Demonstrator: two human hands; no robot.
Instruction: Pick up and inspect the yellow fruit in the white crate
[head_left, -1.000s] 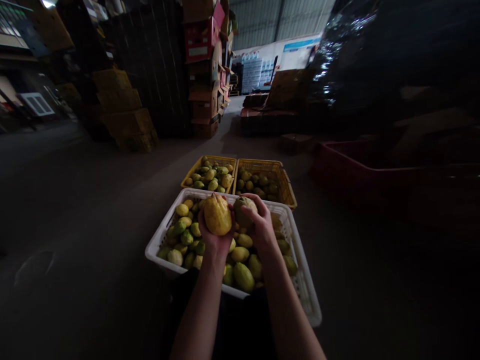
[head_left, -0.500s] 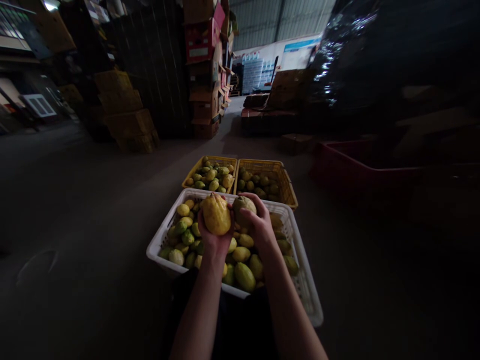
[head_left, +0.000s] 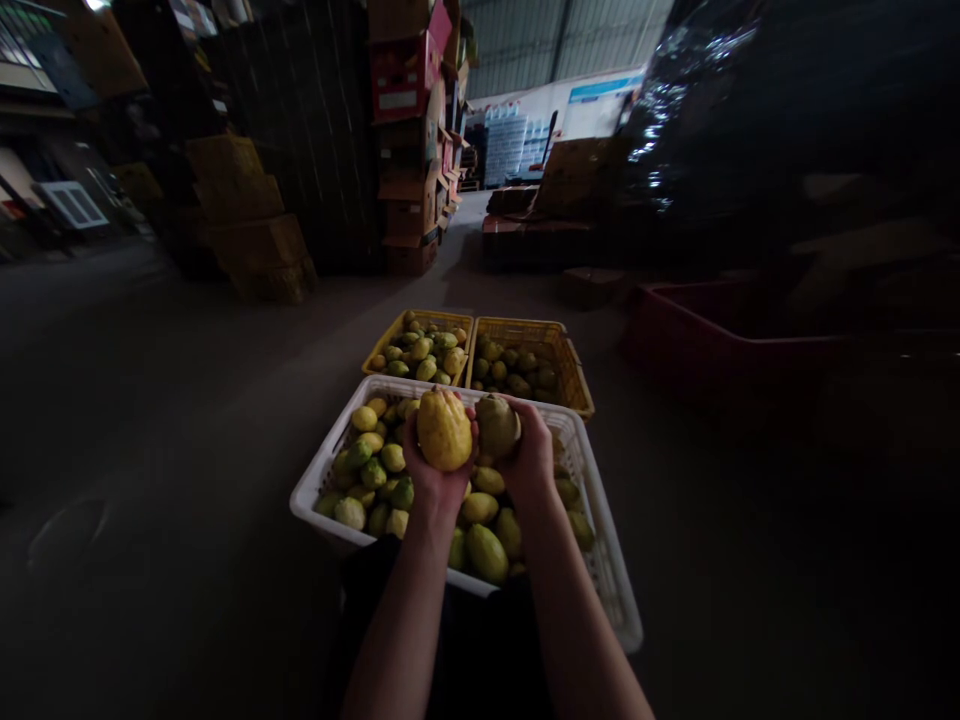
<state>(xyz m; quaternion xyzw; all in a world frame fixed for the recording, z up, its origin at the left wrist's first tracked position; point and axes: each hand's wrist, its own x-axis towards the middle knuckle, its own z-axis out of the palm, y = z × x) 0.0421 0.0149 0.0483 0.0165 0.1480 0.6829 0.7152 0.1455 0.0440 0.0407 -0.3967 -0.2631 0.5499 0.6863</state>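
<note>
Cupped from below in my left hand [head_left: 439,487] is a large, bumpy yellow citron [head_left: 444,432]. My right hand [head_left: 533,448] wraps round the right side of a duller, greenish citron [head_left: 496,427]. The two fruits are held side by side, the left fingertips showing between them. Both hands are over a white plastic crate [head_left: 319,470], which holds many yellow and green citrons [head_left: 487,553] in front of my legs. My hands and forearms hide part of its contents.
Two yellow crates, a left one [head_left: 373,350] and a right one [head_left: 576,375], stand behind the white crate with similar fruit inside. A dark red bin [head_left: 720,330] is at the right. Stacked cartons [head_left: 255,225] and wrapped pallets stand farther back.
Both hands have shifted slightly right with their fruits. My right hand has turned round the greenish citron, so its fingers now lie behind it and its thumb no longer crosses the front.
</note>
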